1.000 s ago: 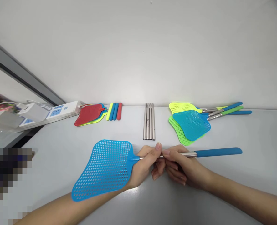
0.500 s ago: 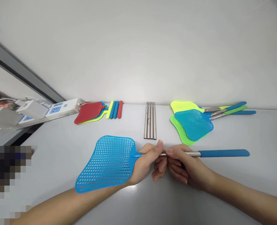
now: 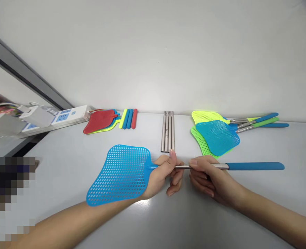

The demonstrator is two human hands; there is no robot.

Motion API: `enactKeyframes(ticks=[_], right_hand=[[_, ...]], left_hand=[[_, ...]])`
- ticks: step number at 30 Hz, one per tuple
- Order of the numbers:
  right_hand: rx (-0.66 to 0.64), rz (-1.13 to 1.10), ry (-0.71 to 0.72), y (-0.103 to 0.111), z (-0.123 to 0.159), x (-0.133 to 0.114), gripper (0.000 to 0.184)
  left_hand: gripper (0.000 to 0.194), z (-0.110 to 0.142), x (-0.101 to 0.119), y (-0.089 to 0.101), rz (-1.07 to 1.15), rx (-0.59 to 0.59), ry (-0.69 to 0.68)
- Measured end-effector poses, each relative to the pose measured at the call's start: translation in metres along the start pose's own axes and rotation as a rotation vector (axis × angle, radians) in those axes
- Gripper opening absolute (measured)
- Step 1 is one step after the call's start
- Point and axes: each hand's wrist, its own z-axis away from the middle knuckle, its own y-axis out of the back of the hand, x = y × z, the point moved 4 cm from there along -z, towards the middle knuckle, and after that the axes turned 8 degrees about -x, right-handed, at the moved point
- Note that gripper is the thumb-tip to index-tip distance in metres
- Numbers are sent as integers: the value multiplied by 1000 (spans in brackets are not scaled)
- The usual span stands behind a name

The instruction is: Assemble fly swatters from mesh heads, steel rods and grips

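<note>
A blue fly swatter (image 3: 121,174) with a perforated head, metal rod and blue grip is held level above the table. My left hand (image 3: 165,173) is closed around the rod close to the head, thumb raised along it. Farther right, my right hand (image 3: 207,174) pinches the metal rod, its other fingers curled below. The blue grip (image 3: 255,166) sticks out past my right hand. A stretch of thin rod shows between the two hands. Behind them lie several metal rods (image 3: 167,133), side by side.
At the back right, assembled fly swatters (image 3: 217,136) in yellow, blue and green overlap. Loose swatter heads (image 3: 101,121), red on top, lie at the back left beside a row of coloured grips (image 3: 127,119). A white power strip (image 3: 64,116) with plugs stands at the far left.
My hands are slightly farther apart, and more thin rod shows between them. The swatter's grip end has shifted right. The whole view has moved a little.
</note>
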Motion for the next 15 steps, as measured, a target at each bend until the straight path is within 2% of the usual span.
enactKeyframes(ticks=[4,10,15], right_hand=[[4,-6,4,2,0,-1,41],[31,-17,-1,3,-1,-2,41],[55,-60,11,5,0,-2,42]], left_hand=[[62,0,-2,2,-10,14,21],[58,-3,10,2,81,-40,-76],[56,-4,14,5,108,-4,-117]])
